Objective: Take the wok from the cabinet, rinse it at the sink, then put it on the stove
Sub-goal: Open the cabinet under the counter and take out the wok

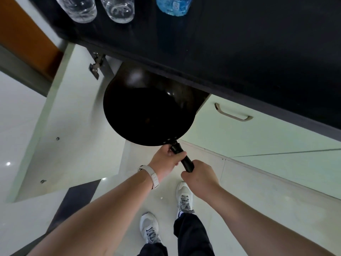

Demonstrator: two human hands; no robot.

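A black round wok (147,111) with a black handle hangs in front of the open cabinet, its far rim still under the dark countertop (239,52). My left hand (166,159), with a white wristband, grips the handle close to the bowl. My right hand (200,175) grips the handle's end. The cabinet's pale door (70,117) stands swung open to the left, its hinge showing at the top.
Two clear glass jars (77,8) and a blue-labelled bottle (173,5) stand on the countertop's far part. A shut pale cabinet door with a metal handle (233,112) lies to the right. My feet in white trainers stand on the glossy tiled floor below.
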